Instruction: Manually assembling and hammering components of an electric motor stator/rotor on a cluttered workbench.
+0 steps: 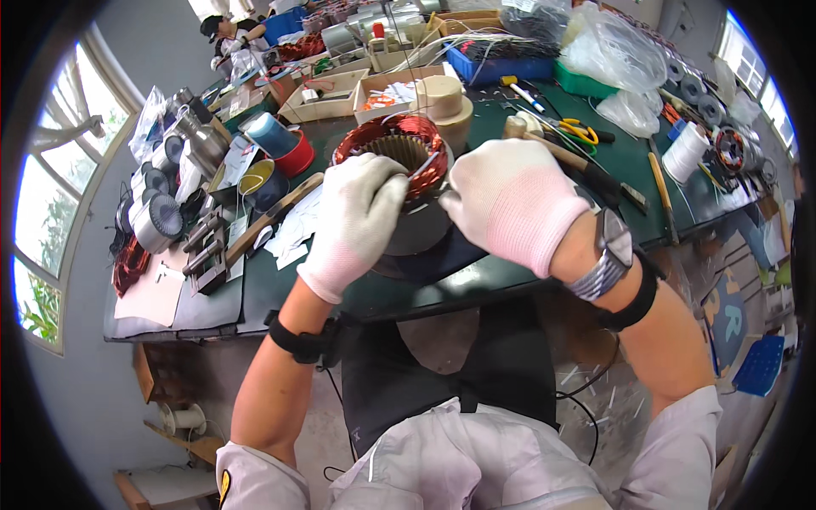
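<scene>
A motor stator stands on the dark green table in front of me, with red-brown copper windings around its top and a slotted metal core inside. My left hand, in a white knit glove, is at the stator's left near side. Its thumb and fingers are pinched together over the winding's rim, beside a thin pale strip; whether they hold it is unclear. My right hand, gloved too, is curled closed at the right rim. Its fingertips are mostly hidden, so anything between them cannot be made out.
Yellow-handled scissors, a hammer and a white thread spool lie to the right. Leftward are a wooden stick, white paper pieces and a red tub. A blue bin stands behind; a person works far left.
</scene>
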`<state>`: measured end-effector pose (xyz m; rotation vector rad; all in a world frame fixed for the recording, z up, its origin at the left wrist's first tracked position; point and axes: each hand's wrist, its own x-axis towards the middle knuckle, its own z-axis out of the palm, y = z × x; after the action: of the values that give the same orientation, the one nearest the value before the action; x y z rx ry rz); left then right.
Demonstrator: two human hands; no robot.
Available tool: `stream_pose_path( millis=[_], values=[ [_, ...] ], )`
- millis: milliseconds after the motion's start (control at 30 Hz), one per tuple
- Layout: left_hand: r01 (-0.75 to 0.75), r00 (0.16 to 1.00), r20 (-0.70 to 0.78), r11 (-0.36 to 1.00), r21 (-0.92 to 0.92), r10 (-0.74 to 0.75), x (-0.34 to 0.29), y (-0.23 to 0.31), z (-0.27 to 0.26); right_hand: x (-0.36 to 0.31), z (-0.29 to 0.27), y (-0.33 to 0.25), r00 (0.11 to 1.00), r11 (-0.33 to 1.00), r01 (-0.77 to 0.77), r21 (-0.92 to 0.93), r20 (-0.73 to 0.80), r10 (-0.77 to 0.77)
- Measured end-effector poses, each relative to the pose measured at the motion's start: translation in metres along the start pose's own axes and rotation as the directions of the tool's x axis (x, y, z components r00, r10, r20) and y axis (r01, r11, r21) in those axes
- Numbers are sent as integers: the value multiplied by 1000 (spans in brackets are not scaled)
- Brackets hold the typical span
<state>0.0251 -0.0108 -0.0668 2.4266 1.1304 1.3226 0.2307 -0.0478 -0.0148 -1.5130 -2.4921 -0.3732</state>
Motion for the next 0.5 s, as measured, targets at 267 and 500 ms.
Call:
stream_pose_path(
  millis=[267, 500],
  values=[
    [23, 996, 81, 993, 119, -33, -3, 9, 5, -36, 42, -25, 975, 998, -59, 6, -213, 59],
    [-26, 992, -114, 979, 201, 50, -2, 5, 26, -12, 16, -26, 988, 995, -96, -14, -123, 93]
  ],
)
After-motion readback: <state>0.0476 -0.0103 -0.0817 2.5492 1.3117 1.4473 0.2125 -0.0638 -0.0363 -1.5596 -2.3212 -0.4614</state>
